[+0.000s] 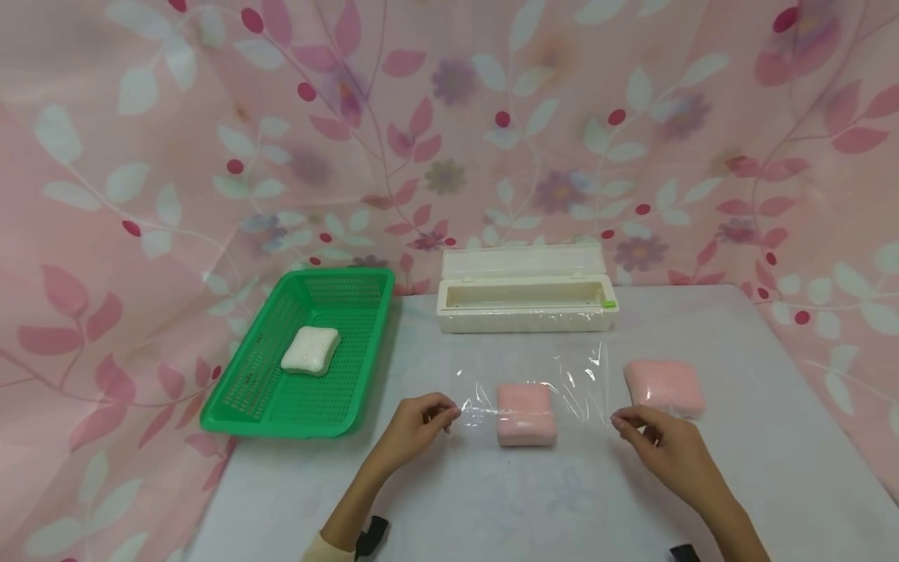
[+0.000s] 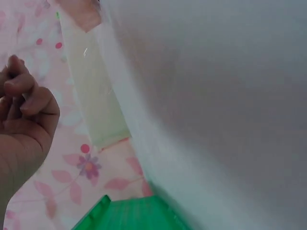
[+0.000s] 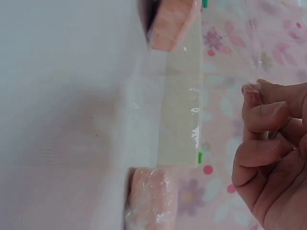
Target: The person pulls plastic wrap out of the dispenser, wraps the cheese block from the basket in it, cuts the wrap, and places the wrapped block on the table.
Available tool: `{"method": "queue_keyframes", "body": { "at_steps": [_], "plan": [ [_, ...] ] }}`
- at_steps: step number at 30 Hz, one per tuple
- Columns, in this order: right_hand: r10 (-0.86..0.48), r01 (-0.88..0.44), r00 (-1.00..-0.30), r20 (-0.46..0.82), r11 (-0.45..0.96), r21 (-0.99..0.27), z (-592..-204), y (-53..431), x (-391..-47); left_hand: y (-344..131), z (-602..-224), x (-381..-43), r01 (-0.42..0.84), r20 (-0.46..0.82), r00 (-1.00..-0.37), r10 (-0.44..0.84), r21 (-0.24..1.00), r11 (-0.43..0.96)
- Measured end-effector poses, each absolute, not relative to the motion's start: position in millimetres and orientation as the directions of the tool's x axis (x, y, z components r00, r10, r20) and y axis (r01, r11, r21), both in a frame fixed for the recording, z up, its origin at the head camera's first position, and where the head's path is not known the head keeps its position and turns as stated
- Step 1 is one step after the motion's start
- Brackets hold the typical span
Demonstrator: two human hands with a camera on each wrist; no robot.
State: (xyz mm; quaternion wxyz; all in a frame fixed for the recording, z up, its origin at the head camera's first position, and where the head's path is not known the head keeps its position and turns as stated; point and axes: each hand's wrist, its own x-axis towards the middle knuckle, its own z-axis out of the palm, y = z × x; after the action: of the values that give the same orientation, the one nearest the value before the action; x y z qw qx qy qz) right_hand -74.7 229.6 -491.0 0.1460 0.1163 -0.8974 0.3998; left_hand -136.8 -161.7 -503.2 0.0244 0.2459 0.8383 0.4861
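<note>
The left hand (image 1: 419, 425) and right hand (image 1: 667, 449) each pinch a near corner of clear film (image 1: 576, 390). The pink block (image 1: 527, 429) lies on the table (image 1: 492, 507) between them, nearer the left; film edge crosses its outline.

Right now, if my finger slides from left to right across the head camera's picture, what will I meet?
Green plastic basket → person's left hand → pink soap-like bar between the hands → person's right hand.

Cream left sleeve (image 1: 328, 548), apparently black wrist straps (image 1: 373, 535)
</note>
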Motion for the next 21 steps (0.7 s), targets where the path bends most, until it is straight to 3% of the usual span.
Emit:
{"method": "queue_keyframes", "body": {
  "at_steps": [4,9,18,21],
  "plan": [
    [-0.056,-0.195,-0.974,0.221,0.705,-0.682,-496,232,-99,-152,-517,-155,0.303,0.148,-0.926,0.348,0.839,0.452],
    [-0.055,-0.125,-0.990,0.131,0.777,-0.617,-506,230,-117,-143,-524,-168,0.277,0.079,-0.939,0.336,0.752,0.598],
    [-0.139,-0.116,-0.990,-0.003,0.841,-0.528,-518,221,-131,-130,-530,-180,0.336,-0.069,-0.896,0.439,0.542,0.770],
    [-0.169,-0.160,-0.985,0.025,0.859,-0.487,-512,220,-130,-127,-528,-180,0.397,-0.023,-0.888,0.460,0.470,0.788]
  ]
}}
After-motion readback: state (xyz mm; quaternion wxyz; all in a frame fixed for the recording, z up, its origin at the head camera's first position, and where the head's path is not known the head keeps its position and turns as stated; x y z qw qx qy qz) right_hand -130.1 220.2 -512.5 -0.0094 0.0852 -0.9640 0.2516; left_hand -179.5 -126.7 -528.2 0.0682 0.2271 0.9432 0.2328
